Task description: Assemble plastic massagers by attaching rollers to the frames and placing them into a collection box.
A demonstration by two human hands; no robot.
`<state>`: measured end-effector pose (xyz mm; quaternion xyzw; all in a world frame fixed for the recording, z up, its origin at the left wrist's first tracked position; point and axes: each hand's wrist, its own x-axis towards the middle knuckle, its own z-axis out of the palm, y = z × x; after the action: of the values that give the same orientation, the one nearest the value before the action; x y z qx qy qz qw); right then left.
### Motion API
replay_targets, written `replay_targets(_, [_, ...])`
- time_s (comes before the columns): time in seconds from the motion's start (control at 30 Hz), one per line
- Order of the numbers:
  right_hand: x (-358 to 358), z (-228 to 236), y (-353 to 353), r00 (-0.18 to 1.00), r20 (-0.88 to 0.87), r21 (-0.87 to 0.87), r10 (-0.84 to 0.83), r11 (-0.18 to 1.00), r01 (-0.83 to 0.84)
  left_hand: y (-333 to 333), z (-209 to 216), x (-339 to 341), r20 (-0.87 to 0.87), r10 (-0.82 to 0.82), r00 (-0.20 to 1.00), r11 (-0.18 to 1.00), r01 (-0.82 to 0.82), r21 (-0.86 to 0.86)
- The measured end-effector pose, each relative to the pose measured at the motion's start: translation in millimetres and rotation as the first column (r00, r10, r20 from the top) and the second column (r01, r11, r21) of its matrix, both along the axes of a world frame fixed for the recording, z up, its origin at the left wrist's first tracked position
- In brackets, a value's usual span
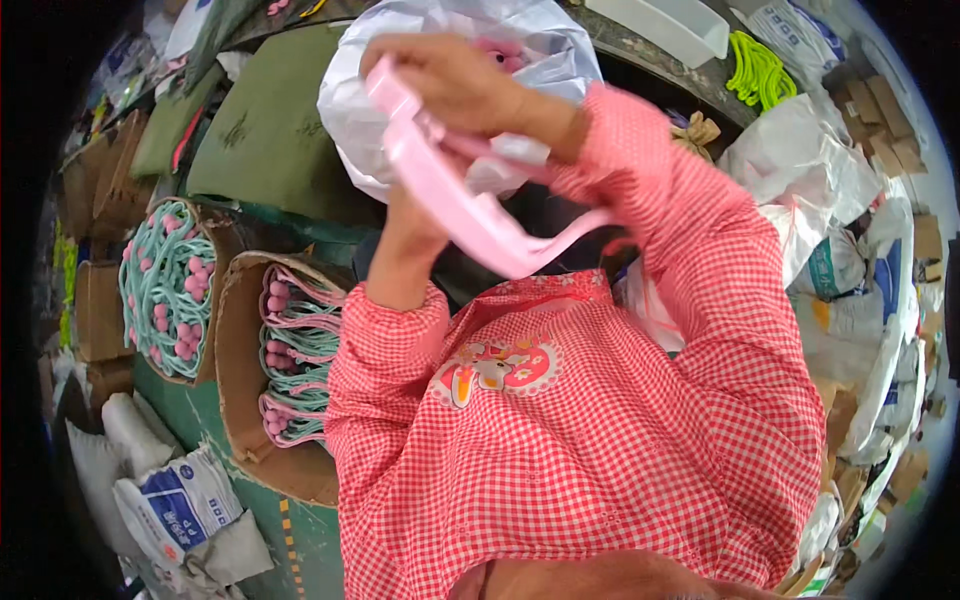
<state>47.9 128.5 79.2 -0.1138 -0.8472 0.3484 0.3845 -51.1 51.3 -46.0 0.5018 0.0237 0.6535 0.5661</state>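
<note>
A glossy pink strap (440, 185) hangs in a bent loop in front of my chest, slightly blurred. Its upper end sits under the curled fingers of my right hand (450, 82), which is closed on it. My left hand (415, 218) is lower, right behind the strap; the strap covers its fingers, so its grip is hidden. Both hands are over a white plastic bag (350, 125) that stands open. Inside the bag a pink thing (500, 52) with a dark spot shows in part.
At left, a box (228, 260) holds teal cords with pink balls; a nearer cardboard box (240, 400) holds bundled cords. A green cloth-like sheet (265, 130) lies beside the bag. Neon-green cords (760, 72) and a white tray (668, 28) are at far right. Packed bags (190, 505) lie on the floor.
</note>
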Motion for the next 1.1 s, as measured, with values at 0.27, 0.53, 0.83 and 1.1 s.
replay_targets(0.27, [-26.0,-73.6,67.6,0.941,0.203,0.637,-0.271,0.766,0.083,-39.7,-27.2,-44.1,0.399,0.126,0.908,0.949,0.007,-0.314])
replay_targets(0.53, [25.9,-153.5,171.4,0.322,0.59,0.555,-0.74,0.662,0.504,-102.7,46.8,-84.4,-0.201,0.665,0.719,0.475,-0.616,-0.628])
replay_targets(0.83, [38.0,-134.5,162.4,0.352,0.641,0.492,-0.682,0.717,0.494,-123.6,48.6,-79.8,-0.159,0.591,0.791,0.502,-0.515,-0.695])
replay_targets(1.1, [26.5,-78.9,47.9,0.979,0.113,-0.686,-0.167,0.7,0.199,-138.9,45.6,-63.6,-0.221,0.578,0.785,0.462,-0.539,-0.704])
